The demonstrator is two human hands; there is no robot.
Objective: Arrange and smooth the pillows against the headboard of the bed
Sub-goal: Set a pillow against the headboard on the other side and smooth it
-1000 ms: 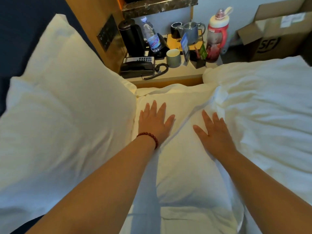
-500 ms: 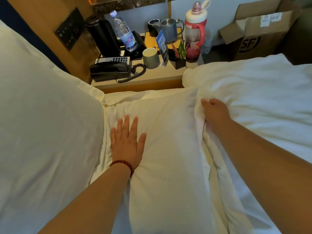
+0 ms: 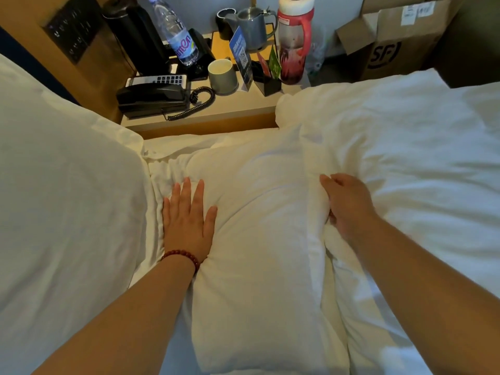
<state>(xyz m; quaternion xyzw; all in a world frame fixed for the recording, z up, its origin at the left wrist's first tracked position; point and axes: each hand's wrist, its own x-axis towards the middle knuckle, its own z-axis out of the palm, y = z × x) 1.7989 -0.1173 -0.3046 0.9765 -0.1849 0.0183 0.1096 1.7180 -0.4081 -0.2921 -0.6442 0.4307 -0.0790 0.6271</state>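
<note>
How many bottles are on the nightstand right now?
2. A clear water bottle stands behind the black telephone; a red-and-white sports bottle stands near the right edge of the nightstand, beside the metal jug. More could be hidden beyond the frame's top.

Cardboard box [image 3: 392, 50] on floor past bed: big black "SF" in ring logo on its side. White shipping label [image 3: 416, 12] on box flap: print too small to read. Water bottle [image 3: 178, 36] on tabletop: blue label, slanted white letters, looks like "men", rest unclear. Blue stand-up card [image 3: 241, 56] by cup: QR code, white heading not legible. Phone keypad [image 3: 165, 79]: digits too small.
</note>
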